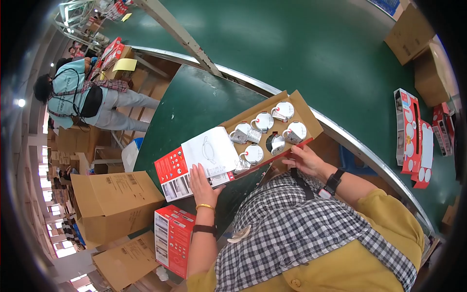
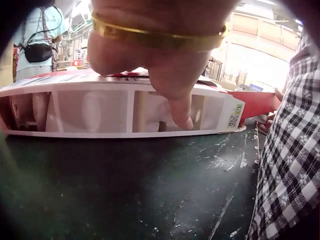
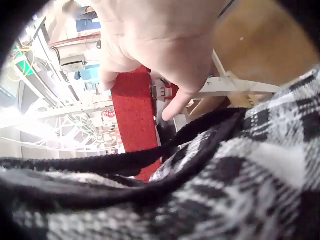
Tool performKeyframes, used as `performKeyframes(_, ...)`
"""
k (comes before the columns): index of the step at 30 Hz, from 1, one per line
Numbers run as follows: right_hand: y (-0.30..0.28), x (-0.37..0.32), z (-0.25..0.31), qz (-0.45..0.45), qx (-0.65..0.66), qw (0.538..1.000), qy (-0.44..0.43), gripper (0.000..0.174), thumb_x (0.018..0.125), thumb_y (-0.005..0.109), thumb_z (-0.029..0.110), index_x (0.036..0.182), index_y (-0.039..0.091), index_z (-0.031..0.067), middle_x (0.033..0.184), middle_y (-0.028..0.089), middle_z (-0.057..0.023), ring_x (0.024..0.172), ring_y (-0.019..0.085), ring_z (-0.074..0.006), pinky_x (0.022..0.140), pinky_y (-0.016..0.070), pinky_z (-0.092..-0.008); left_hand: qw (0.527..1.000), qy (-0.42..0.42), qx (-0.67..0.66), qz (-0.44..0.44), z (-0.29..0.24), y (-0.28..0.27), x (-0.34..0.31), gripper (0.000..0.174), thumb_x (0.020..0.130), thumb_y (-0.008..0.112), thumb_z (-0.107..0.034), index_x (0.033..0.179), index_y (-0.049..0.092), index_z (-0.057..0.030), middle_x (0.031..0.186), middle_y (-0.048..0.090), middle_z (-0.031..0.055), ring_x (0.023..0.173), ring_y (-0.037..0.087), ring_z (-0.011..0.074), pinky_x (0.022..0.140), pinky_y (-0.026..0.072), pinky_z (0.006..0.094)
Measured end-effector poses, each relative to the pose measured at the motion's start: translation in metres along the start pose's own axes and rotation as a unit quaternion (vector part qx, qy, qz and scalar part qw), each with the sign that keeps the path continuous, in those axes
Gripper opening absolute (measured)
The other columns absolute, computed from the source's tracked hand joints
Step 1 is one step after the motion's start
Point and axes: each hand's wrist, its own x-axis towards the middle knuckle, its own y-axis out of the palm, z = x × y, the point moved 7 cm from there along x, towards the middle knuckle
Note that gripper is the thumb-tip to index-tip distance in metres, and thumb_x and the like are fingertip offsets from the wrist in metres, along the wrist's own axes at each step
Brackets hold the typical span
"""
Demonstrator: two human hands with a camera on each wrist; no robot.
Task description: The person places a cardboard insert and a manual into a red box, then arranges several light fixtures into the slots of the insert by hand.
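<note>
Head view: carton [image 1: 305, 117] of mugs [image 1: 263, 121], frame centre; we judge closing step. Left hand [image 1: 204, 187] rests straight-fingered on drawing sheet [image 1: 209, 151]; right hand [image 1: 306, 160] pinches red flap [image 3: 135, 115]. Next: likely tuck flap.

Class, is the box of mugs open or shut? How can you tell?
Open: in the head view, several white mugs show uncovered inside the box.

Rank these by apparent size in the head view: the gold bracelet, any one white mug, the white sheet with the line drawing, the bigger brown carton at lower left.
1. Brown carton
2. White sheet
3. White mug
4. Gold bracelet, just a thin band
</note>
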Motion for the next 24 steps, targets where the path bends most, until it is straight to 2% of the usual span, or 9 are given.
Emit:
performKeyframes(3, -0.003, 0.001, 0.005, -0.052, -0.015, 0.998, -0.035, 0.048, 0.095, 0.065, 0.026, 0.135, 0.044, 0.0084, 0.127, 0.055, -0.0074, 0.116, 0.058, -0.0206, 0.097, 0.0543, -0.0385, 1.000, 0.008, 0.004, -0.026, 0.008, 0.001, 0.000, 0.126, 0.053, 0.095, -0.028, 0.151, 0.021, 0.0006, 0.154, 0.027, 0.0255, 0.144, 0.025, 0.0409, 0.118, 0.0232, 0.0484)
performKeyframes(5, -0.012, 0.006, 0.012, -0.086, -0.010, 0.994, -0.070, 0.043, 0.095, 0.064, 0.028, 0.130, 0.046, 0.0089, 0.122, 0.056, -0.0076, 0.114, 0.059, -0.0219, 0.095, 0.0548, -0.0409, 0.999, -0.036, -0.002, -0.014, 0.024, 0.002, 0.002, 0.125, 0.054, 0.095, -0.029, 0.151, 0.022, 0.0001, 0.155, 0.027, 0.0249, 0.144, 0.025, 0.0408, 0.119, 0.0231, 0.0479)
performKeyframes(8, -0.018, 0.003, 0.025, -0.110, 0.016, 0.990, -0.083, 0.043, 0.095, 0.065, 0.029, 0.128, 0.047, 0.0085, 0.120, 0.056, -0.0087, 0.112, 0.059, -0.0234, 0.096, 0.0546, -0.0407, 0.998, -0.058, 0.011, -0.010, 0.051, 0.001, 0.003, 0.124, 0.054, 0.095, -0.029, 0.151, 0.023, -0.0005, 0.155, 0.027, 0.0243, 0.144, 0.025, 0.0404, 0.118, 0.0232, 0.0472)
performKeyframes(17, -0.021, 0.002, 0.036, -0.114, 0.002, 0.990, -0.088, 0.040, 0.095, 0.065, 0.030, 0.123, 0.049, 0.0073, 0.116, 0.057, -0.0095, 0.110, 0.059, -0.0241, 0.099, 0.0517, -0.0432, 0.992, -0.119, 0.043, 0.019, 0.128, -0.001, 0.005, 0.121, 0.057, 0.093, -0.031, 0.152, 0.023, -0.0023, 0.156, 0.028, 0.0245, 0.144, 0.027, 0.0410, 0.117, 0.0254, 0.0472)
performKeyframes(20, -0.023, 0.000, 0.034, -0.116, 0.001, 0.991, -0.073, 0.038, 0.095, 0.064, 0.029, 0.124, 0.050, 0.0083, 0.117, 0.058, -0.0091, 0.110, 0.058, -0.0227, 0.099, 0.0508, -0.0410, 0.989, -0.141, 0.008, 0.040, 0.110, -0.026, 0.008, 0.121, 0.057, 0.093, -0.032, 0.152, 0.023, -0.0023, 0.156, 0.027, 0.0250, 0.144, 0.026, 0.0413, 0.117, 0.0254, 0.0477)
performKeyframes(21, -0.026, 0.001, 0.032, -0.117, -0.003, 0.991, -0.064, 0.038, 0.096, 0.064, 0.029, 0.124, 0.050, 0.0090, 0.119, 0.058, -0.0087, 0.111, 0.058, -0.0219, 0.099, 0.0494, -0.0397, 0.992, -0.124, 0.007, 0.013, 0.090, -0.046, 0.010, 0.107, 0.066, 0.089, -0.029, 0.149, 0.028, -0.0009, 0.154, 0.030, 0.0254, 0.143, 0.028, 0.0412, 0.117, 0.0250, 0.0474)
performKeyframes(22, -0.029, 0.000, 0.032, -0.117, -0.002, 0.991, -0.067, 0.038, 0.096, 0.064, 0.029, 0.124, 0.050, 0.0090, 0.119, 0.058, -0.0087, 0.111, 0.058, -0.0219, 0.099, 0.0494, -0.0397, 0.993, -0.121, 0.006, 0.012, 0.078, -0.048, 0.013, 0.107, 0.066, 0.089, -0.029, 0.149, 0.028, -0.0009, 0.154, 0.030, 0.0254, 0.143, 0.028, 0.0412, 0.117, 0.0250, 0.0474)
performKeyframes(24, -0.035, -0.002, 0.029, -0.121, -0.034, 0.991, -0.044, 0.040, 0.096, 0.063, 0.029, 0.128, 0.049, 0.0101, 0.123, 0.058, -0.0070, 0.114, 0.056, -0.0211, 0.102, 0.0447, -0.0379, 0.980, -0.029, -0.156, -0.121, 0.044, -0.061, 0.016, 0.083, 0.078, 0.080, -0.024, 0.145, 0.037, -0.0005, 0.147, 0.039, 0.0250, 0.137, 0.037, 0.0389, 0.113, 0.0311, 0.0454)
